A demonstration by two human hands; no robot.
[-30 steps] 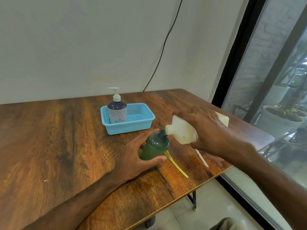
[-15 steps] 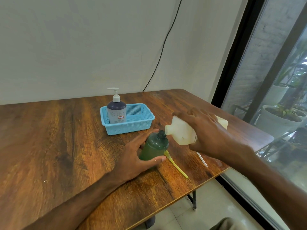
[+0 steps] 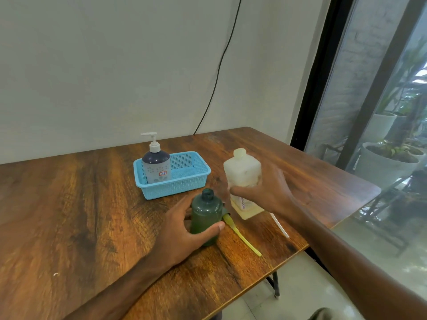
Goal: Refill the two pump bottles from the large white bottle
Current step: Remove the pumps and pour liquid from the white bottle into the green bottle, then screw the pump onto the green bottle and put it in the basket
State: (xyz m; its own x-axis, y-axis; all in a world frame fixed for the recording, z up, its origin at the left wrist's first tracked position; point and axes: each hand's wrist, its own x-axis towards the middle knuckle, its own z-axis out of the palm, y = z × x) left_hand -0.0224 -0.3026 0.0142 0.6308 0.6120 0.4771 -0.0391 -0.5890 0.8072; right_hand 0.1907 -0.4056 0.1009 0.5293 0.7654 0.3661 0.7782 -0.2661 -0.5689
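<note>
An uncapped green pump bottle (image 3: 206, 213) stands upright on the wooden table (image 3: 69, 204), and my left hand (image 3: 182, 234) grips its body from the left. My right hand (image 3: 270, 192) holds the large white bottle (image 3: 242, 174) upright, just right of the green bottle, its open neck pointing up. A dark blue pump bottle (image 3: 156, 163) with a white pump head stands in the left end of a light blue basket (image 3: 184, 183). The green bottle's pump with its yellow-green tube (image 3: 242, 237) lies on the table beside it.
A thin white tube (image 3: 279, 226) lies on the table under my right forearm, near the table's right edge. A black cable (image 3: 219, 65) runs down the wall behind. A glass window with potted plants (image 3: 388, 158) outside is on the right.
The white bottle was tilted with its mouth at the green bottle's neck; my right hand has now swung it upright and away to the right. My left hand still holds the green bottle.
</note>
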